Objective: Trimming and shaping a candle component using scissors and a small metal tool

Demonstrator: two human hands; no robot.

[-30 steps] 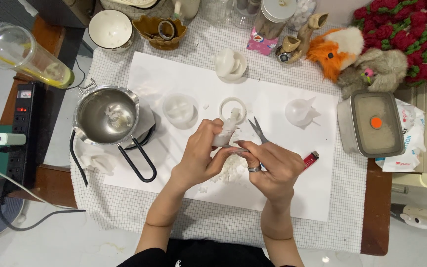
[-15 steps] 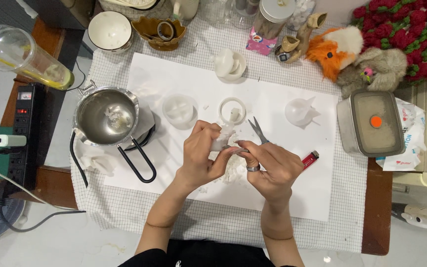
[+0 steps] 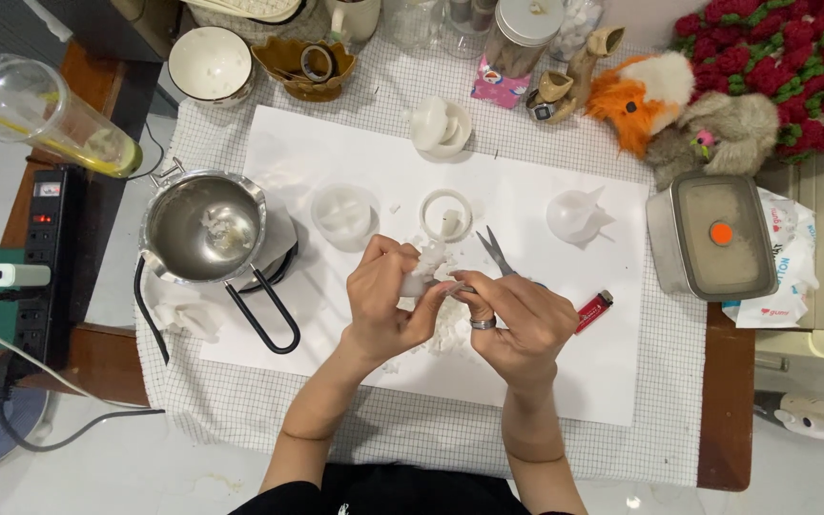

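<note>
Since a second ago: I log both hands a touch lower, wax piece now clear of the ring mould [image 3: 446, 213]. Left hand [image 3: 388, 300]: clenched round white wax piece [image 3: 423, 267], above the paper. Right hand [image 3: 517, 319]: grasping scissors [image 3: 495, 252], blades by the wax. Crumbs [image 3: 450, 329] beneath; red lighter [image 3: 593, 311] beside; pot [image 3: 204, 226] left

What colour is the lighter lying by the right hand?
Red: the small plastic lighter with a metal top lies on the white paper, seen clearly in the head view.
</note>
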